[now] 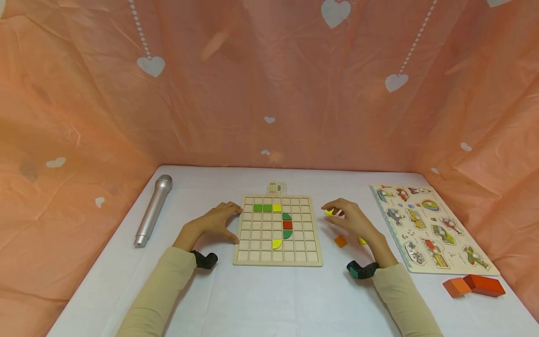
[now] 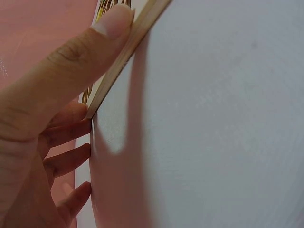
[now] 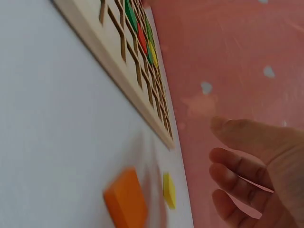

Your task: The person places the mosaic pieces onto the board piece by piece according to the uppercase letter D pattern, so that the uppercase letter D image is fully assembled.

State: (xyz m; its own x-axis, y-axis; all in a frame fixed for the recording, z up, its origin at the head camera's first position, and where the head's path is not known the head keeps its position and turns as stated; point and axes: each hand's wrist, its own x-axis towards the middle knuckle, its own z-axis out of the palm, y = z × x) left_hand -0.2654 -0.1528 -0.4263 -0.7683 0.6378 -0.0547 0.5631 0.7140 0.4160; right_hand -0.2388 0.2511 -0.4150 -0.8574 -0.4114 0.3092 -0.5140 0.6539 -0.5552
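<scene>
left hand (image 1: 216,220) fingers spread against grid board (image 1: 278,256) edge

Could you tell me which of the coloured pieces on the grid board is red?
On the grid board, only the red square is red; it sits between two green half-rounds.

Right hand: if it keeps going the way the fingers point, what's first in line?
The right hand points left; a small yellow piece sits at its fingertips, contact unclear. Past it, probably the wooden grid board.
</scene>
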